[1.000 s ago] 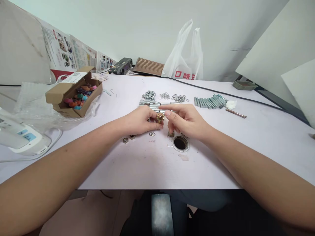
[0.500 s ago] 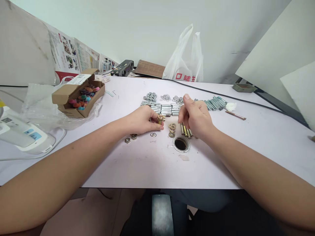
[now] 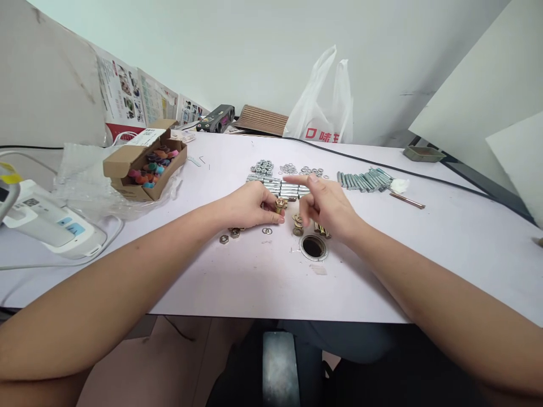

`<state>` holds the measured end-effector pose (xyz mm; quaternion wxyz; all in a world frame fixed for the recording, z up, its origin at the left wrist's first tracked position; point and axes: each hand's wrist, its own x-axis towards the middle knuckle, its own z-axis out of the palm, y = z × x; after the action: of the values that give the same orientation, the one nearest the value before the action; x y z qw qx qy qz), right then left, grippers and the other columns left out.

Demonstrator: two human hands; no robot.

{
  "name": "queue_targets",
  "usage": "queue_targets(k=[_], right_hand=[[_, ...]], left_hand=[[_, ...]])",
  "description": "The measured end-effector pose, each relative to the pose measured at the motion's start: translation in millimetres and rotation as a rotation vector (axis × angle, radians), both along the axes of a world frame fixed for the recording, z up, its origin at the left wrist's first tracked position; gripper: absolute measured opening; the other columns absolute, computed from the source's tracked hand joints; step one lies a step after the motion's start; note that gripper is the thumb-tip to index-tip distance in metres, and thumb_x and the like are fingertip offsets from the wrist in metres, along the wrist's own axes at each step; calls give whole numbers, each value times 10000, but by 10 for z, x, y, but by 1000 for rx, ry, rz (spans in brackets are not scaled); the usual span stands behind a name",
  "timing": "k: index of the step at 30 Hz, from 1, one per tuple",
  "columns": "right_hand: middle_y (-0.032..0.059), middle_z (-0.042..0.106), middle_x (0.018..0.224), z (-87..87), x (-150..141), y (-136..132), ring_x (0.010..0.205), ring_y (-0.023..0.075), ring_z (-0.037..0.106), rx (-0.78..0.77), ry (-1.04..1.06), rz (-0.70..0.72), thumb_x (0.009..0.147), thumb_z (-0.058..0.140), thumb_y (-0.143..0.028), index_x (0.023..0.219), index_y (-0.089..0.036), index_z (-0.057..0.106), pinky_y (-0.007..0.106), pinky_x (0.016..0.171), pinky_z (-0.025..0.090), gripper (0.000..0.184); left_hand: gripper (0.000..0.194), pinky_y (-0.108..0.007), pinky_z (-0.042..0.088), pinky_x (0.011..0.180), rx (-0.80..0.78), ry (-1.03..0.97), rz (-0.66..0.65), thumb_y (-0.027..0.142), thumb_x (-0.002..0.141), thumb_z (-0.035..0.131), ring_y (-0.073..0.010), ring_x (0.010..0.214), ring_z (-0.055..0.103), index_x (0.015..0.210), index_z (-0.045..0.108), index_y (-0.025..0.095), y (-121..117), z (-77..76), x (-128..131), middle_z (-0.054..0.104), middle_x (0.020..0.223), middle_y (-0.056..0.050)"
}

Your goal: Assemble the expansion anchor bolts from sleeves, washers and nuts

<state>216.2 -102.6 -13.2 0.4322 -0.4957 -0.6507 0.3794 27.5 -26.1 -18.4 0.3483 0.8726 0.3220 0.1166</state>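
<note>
Head view: the upright brass-coloured metal bolt with a hex-shaped top (image 3: pixel 280 206) is between the two hands, above the middle of the white flat-topped table (image 3: pixel 237 282), well in from its near edge. Its long axis runs roughly vertical. The left hand (image 3: pixel 253 204) is nearer, gripping it between thumb and fingers from the left. The right hand (image 3: pixel 331 206) is just to its right, apart from it, index finger stretched toward the left edge, the others loosely curled, with nothing visible in its grasp.
</note>
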Motion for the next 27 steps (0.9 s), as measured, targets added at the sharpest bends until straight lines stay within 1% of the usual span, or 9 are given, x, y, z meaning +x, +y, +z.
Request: queue_targets(k=[3, 5, 7, 11, 13, 19, 23, 25, 27], right_hand=[[-24, 455, 378, 5, -14, -10, 334, 73, 331, -12, -19, 17, 916, 311, -654, 763, -130, 688, 249, 403, 270, 663], [-30, 345, 320, 2, 11, 3, 326, 75, 325, 58, -8, -105, 917, 304, -651, 527, -160, 583, 250, 394, 260, 687], [-32, 307, 312, -6, 42, 24, 322, 75, 330, 95, -3, -199, 925, 293, -635, 457, -178, 502, 245, 386, 255, 686], [-39, 488, 441, -46, 42, 44, 386, 89, 438, -43, -180, -37, 873, 510, -534, 801, -159, 629, 225, 406, 298, 400], [-37, 560, 521, -77, 12, 44, 444, 99, 479, -51, -317, 62, 823, 604, -474, 982, -173, 606, 225, 440, 322, 340], [-17, 585, 533, -92, -55, 41, 494, 106, 528, -16, -436, 97, 908, 476, -435, 960, -176, 642, 234, 510, 344, 312], [-6, 586, 554, 71, 100, -48, 487, 82, 472, 74, -530, 58, 901, 490, -364, 765, -157, 638, 234, 510, 317, 288], [-7, 568, 546, 188, 363, -145, 473, 77, 421, 91, -627, -4, 888, 505, -348, 686, -157, 621, 241, 497, 296, 301], [-6, 560, 530, 284, 788, -282, 460, 84, 410, 25, -707, -153, 883, 511, -370, 679, -160, 629, 250, 491, 297, 316]], left_hand=[[233, -225, 335, 438, -23, -6, 6, 394, 695, 692, -73, 446, 431, 756, 734, 173, -16, 21, 1, 584, 536, 28], [232, -224, 349, 447, -39, -5, 15, 393, 692, 694, -77, 458, 454, 773, 738, 180, -24, 34, 4, 611, 567, 27], [237, -222, 356, 452, -32, 3, 21, 400, 687, 694, -85, 479, 478, 779, 742, 187, -23, 40, 6, 629, 590, 25], [245, -216, 318, 416, 5, -37, 74, 417, 684, 693, -78, 452, 451, 744, 739, 184, -14, 36, 8, 597, 544, 30], [262, -211, 302, 400, -78, -119, 125, 427, 712, 676, -65, 430, 416, 788, 740, 185, -26, 41, 14, 594, 541, 26], [330, -195, 361, 412, -244, -304, 237, 474, 717, 695, -70, 461, 483, 902, 734, 203, -136, 99, 65, 671, 633, -8], [484, -267, 525, 618, -95, -297, 209, 488, 677, 726, -173, 746, 653, 1077, 692, 219, -187, 130, 67, 735, 910, -65], [620, -314, 543, 731, 61, -264, 226, 487, 677, 725, -215, 913, 656, 1248, 597, 285, -183, 128, 39, 716, 1066, -59], [599, -340, 529, 806, 241, -170, 204, 487, 691, 707, -229, 971, 641, 1258, 579, 342, -160, 123, 3, 716, 1070, -24]])
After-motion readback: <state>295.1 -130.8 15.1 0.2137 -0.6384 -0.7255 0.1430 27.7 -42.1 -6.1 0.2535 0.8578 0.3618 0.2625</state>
